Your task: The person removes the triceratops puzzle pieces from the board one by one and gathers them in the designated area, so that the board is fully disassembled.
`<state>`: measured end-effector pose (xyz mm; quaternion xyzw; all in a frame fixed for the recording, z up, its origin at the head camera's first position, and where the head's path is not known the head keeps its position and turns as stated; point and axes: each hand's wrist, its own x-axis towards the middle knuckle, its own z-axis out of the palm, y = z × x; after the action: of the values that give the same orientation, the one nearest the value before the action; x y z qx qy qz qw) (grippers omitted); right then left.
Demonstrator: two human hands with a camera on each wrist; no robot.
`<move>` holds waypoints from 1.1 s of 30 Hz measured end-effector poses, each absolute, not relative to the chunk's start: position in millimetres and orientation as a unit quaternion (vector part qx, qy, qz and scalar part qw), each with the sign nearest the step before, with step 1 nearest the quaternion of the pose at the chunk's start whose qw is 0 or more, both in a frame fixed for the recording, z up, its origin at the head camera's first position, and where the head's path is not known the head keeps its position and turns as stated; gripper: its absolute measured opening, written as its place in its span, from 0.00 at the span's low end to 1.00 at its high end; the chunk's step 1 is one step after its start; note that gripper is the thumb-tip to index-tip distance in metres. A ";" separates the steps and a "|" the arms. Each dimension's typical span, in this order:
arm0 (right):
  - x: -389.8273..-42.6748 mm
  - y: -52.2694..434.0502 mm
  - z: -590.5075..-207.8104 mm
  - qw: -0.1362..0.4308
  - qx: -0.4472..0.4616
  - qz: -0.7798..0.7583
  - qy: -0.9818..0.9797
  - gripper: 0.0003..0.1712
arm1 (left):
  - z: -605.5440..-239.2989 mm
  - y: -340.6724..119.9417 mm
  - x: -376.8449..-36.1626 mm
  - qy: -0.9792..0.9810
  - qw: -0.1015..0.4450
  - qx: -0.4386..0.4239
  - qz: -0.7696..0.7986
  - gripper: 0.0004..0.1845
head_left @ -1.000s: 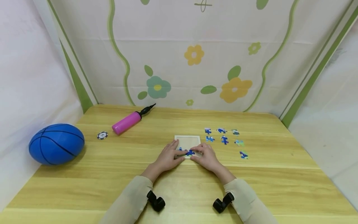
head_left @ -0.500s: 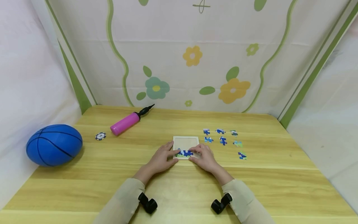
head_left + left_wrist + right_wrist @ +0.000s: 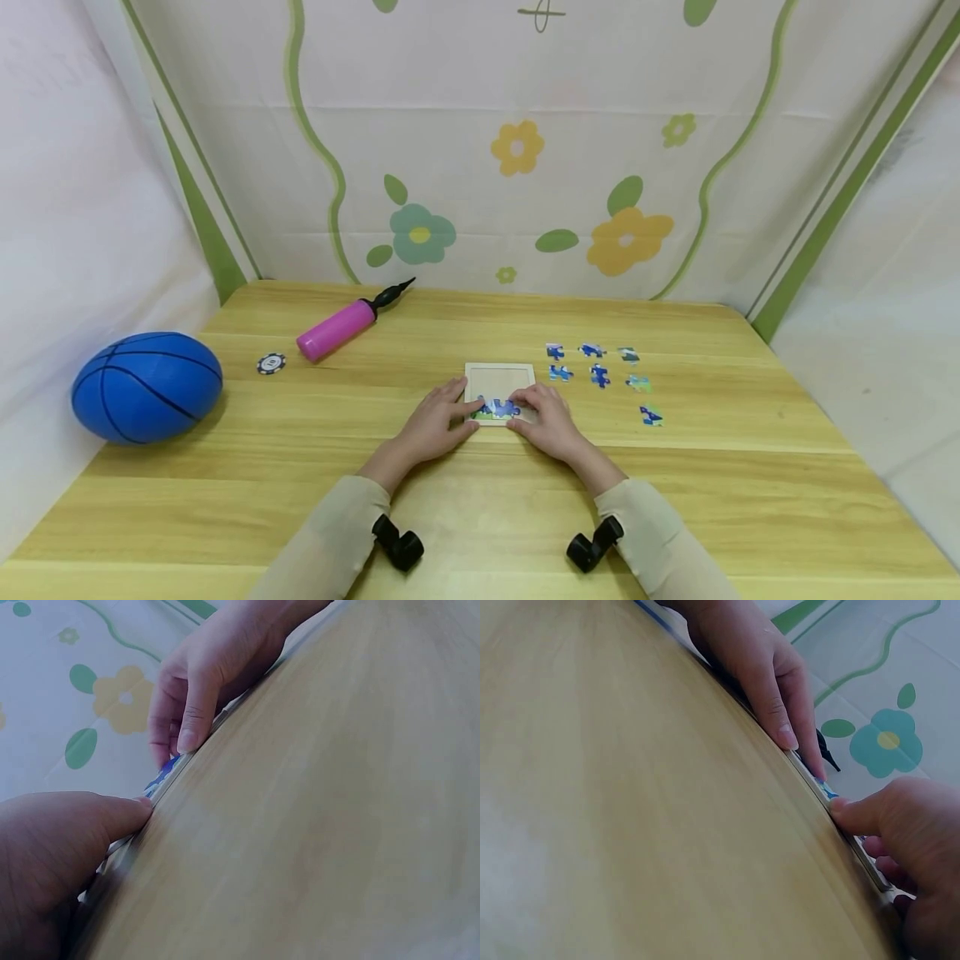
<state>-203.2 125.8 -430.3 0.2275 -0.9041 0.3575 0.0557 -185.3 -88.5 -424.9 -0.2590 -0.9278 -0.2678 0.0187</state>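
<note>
A pale wooden puzzle tray lies in front of the person, with joined blue, white and green jigsaw pieces along its near side. The left hand rests at the tray's left side. Its index finger reaches straight onto the pieces, and its thumb touches the near edge. At the lower right, the right hand pinches the rightmost piece between curled fingers and thumb, the thumb at the near rim. In the left wrist view the right hand bends over the tray edge. The right wrist view shows the left hand opposite.
Several loose jigsaw pieces lie right of the tray. Farther left are a pink hand pump with a black nozzle, a poker chip and a blue ball. A flower-printed curtain stands behind the table.
The left hand has drawn a little to the left, uncovering more of the pieces in the tray. The right hand stays almost in place. The pieces in the tray now look lighter, with a sheen.
</note>
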 end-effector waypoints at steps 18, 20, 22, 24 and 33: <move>-201.3 123.1 -425.6 0.005 0.181 0.436 -0.882 0.15 | -428.7 -87.1 -185.9 -0.928 0.029 -0.260 -0.266 0.21; -201.3 123.3 -425.0 0.002 0.184 0.430 -0.884 0.15 | -428.2 -87.0 -185.6 -0.927 0.029 -0.261 -0.268 0.21; -201.5 123.0 -424.1 0.001 0.188 0.425 -0.885 0.15 | -427.3 -87.0 -185.4 -0.926 0.030 -0.261 -0.270 0.21; -202.0 122.4 -423.4 0.004 0.195 0.419 -0.887 0.15 | -427.0 -87.3 -185.3 -0.926 0.031 -0.261 -0.271 0.20; -201.8 124.6 -418.8 -0.017 0.184 0.439 -0.880 0.14 | -427.4 -88.6 -185.7 -0.927 0.030 -0.257 -0.271 0.20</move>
<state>-201.8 124.6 -418.8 0.1837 -0.8796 0.4385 -0.0169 -185.7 -88.6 -427.4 -0.2572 -0.9271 -0.2708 0.0300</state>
